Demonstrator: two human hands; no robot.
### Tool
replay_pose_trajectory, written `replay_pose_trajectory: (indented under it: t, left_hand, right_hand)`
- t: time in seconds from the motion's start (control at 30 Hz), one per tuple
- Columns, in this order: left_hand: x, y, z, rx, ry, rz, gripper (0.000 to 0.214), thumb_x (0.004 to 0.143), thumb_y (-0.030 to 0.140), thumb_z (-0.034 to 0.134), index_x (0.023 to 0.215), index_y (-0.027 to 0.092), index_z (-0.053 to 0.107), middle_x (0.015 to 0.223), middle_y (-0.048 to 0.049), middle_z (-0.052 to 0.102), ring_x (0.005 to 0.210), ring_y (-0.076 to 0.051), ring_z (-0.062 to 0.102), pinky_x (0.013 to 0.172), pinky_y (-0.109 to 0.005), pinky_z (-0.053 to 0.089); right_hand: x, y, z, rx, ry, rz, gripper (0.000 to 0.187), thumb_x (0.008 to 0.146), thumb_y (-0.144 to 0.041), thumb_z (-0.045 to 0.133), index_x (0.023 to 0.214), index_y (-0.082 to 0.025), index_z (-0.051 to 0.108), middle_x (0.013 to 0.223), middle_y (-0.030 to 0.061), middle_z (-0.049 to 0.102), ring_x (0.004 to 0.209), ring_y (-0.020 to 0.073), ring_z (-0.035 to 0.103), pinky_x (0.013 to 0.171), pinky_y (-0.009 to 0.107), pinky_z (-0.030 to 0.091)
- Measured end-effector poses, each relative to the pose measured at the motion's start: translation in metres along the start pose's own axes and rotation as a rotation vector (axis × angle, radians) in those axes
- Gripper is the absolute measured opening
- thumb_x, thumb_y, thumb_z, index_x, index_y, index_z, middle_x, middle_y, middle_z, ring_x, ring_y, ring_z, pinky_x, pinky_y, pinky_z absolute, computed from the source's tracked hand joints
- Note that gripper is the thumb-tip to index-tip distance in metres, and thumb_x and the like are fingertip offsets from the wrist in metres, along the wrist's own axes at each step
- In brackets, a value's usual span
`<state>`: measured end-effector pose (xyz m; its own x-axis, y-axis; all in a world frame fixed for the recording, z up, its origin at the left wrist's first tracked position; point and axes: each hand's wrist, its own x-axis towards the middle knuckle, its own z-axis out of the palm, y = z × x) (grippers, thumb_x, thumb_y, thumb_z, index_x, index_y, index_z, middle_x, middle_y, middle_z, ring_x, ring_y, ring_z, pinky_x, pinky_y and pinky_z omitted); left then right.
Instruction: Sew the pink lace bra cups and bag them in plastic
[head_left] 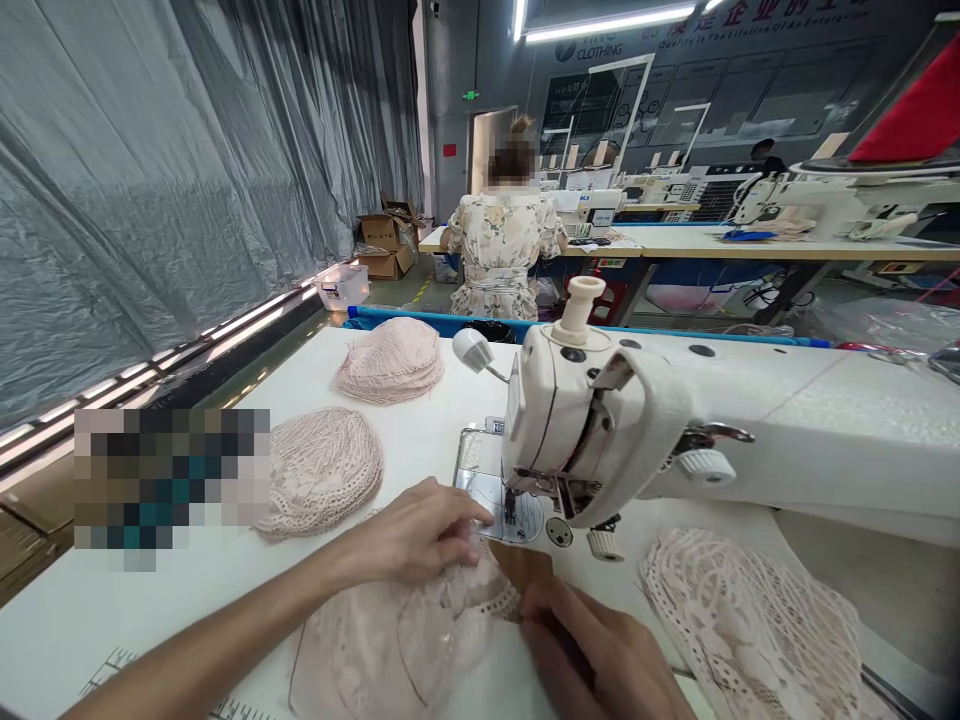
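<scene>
A pale pink lace piece (405, 640) lies on the white sewing table (217, 610), in front of the needle area of the sewing machine (585, 400). The left hand (420, 530) rests over its upper part, thumb and forefinger apart at the tips; whether it grips any cloth I cannot tell. The right hand (592, 640) pinches the scalloped edge just beside it. Two stacks of similar lace, a rear stack (390, 360) and a left stack (326, 470), lie beyond the left hand, and a right stack (754, 620) lies beneath the machine's arm. Along the table's far edge runs a blue cloth trough (375, 318) with something dark in it, hard to make out. On the floor stand a translucent plastic bin (343, 290), its contents unclear, and open cardboard boxes (386, 245) with plastic wrap showing at one side. A person (506, 240) in a floral dress sits at the table ahead.
</scene>
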<state>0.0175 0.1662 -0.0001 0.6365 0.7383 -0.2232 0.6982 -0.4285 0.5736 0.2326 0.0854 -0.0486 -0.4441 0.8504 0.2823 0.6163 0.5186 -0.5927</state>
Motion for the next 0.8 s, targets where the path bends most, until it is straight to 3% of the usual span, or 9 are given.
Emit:
replay_pose_trajectory:
  t: [0.17,0.53,0.8]
  left_hand:
    - [0.001,-0.001,0.002,-0.038,0.016,-0.039,0.033,0.085,0.023,0.061,0.118,0.021,0.06,0.09,-0.0025,0.065,0.094,-0.021,0.057,0.084,-0.031,0.041]
    - [0.0,-0.001,0.004,-0.069,0.048,-0.044,0.036,0.082,0.019,0.062,0.118,0.02,0.06,0.087,-0.0019,0.065,0.088,-0.019,0.058,0.08,-0.029,0.041]
    - [0.002,-0.003,0.004,-0.077,0.06,-0.031,0.036,0.081,0.019,0.06,0.117,0.019,0.061,0.087,-0.0028,0.065,0.083,-0.019,0.058,0.075,-0.028,0.042]
  right_hand:
    - [-0.001,0.008,0.001,-0.079,0.057,-0.103,0.019,0.095,-0.014,0.036,0.097,-0.024,0.053,0.077,-0.0002,0.06,0.057,0.0118,0.06,0.05,0.02,0.045]
    - [-0.002,0.011,0.007,-0.141,0.145,-0.133,0.025,0.097,-0.021,0.037,0.104,-0.021,0.061,0.076,0.0034,0.064,0.055,0.0127,0.063,0.049,0.019,0.051]
    - [0.001,0.011,0.002,-0.114,0.12,-0.133,0.028,0.096,-0.02,0.036,0.108,-0.022,0.061,0.079,0.0044,0.065,0.057,0.0139,0.065,0.051,0.021,0.054]
